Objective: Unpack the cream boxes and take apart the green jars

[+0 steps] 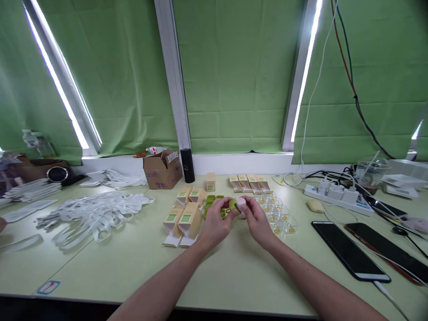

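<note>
My left hand (216,224) pinches a small green cup-like piece (232,204) between thumb and fingers. A small white rounded piece (240,203) is in my right hand (258,220), pressed up against the green one. Just behind and left of my left hand sit several green pieces (210,199) in a cluster, partly covered by it. Clear plastic cups (283,217) with gold-coloured spots stand grouped beside my right hand. Left of my hands lie several kraft-paper boxes (189,219) with green labels and white flaps folded out.
More kraft boxes (249,183) stand at the back, near an open cardboard carton (162,171) and a black cylinder (187,166). White straps (100,216) are heaped at left; another person's hand (2,224) shows there. Phones (349,249) and a power strip (337,199) with cables occupy the right.
</note>
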Demonstrator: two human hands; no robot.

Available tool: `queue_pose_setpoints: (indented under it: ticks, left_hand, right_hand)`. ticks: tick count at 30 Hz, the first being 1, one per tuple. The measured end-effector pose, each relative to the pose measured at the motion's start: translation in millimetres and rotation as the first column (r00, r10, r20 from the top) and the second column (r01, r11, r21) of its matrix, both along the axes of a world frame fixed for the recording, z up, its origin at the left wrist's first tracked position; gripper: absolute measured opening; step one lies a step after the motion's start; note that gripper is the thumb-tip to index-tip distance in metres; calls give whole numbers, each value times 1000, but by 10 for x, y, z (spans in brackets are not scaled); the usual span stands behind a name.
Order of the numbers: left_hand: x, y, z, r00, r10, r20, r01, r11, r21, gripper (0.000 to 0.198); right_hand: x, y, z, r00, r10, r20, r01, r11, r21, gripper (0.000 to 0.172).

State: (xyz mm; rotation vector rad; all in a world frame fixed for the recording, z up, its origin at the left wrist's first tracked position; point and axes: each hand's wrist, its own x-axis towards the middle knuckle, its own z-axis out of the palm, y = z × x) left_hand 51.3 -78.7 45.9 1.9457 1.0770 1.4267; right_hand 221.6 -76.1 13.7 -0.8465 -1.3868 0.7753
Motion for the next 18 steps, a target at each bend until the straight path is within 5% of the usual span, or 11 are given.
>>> queue_pose_setpoints:
  ticks: [6, 18]
  left_hand:
    - [-68, 85, -47, 992, 9, 123, -3, 998, -56, 38]
    - [-74, 152, -127, 965, 8, 262, 12, 997, -76, 47]
  right_hand:
    - [144, 146, 25, 906, 126, -404, -183, 978, -104, 49]
    - [131, 1, 212, 765, 253, -592, -415, 897, -153, 42]
